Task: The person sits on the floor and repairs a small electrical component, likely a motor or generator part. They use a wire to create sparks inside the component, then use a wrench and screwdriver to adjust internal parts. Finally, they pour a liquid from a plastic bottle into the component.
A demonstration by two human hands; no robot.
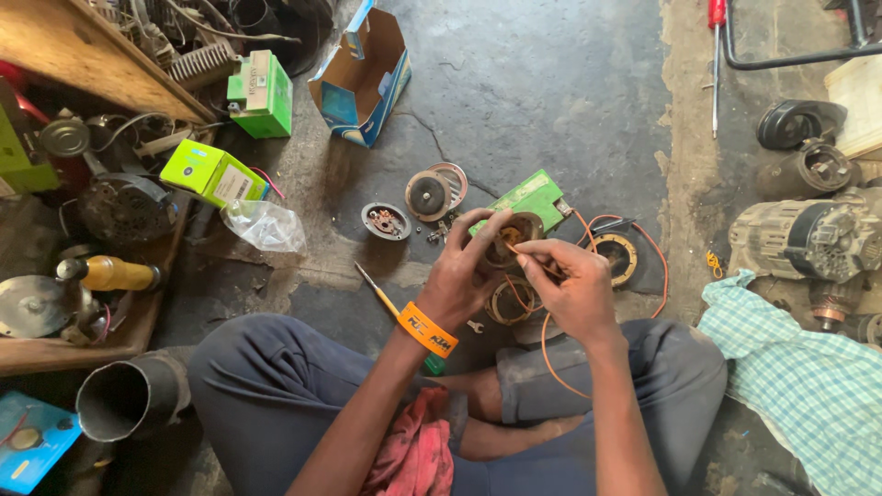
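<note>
My left hand (462,272), with an orange wristband, grips a round metal motor part with copper windings (514,235) above my lap. My right hand (571,287) pinches a thin orange wire (549,354) at the part's rim; the wire loops down over my knee. A second ring-shaped winding (511,303) lies just below the hands. On the floor ahead lie a round metal cover (429,194), a small round plate (385,220), a ring-shaped part (616,257) and a green flat box (530,199).
A yellow-handled screwdriver (378,292) lies by my left knee. Green boxes (213,172), an open blue carton (362,75) and a clear plastic bag (265,224) sit at left. Motors (807,239) and a checked cloth (799,367) are at right; a red-handled screwdriver (716,64) lies beyond.
</note>
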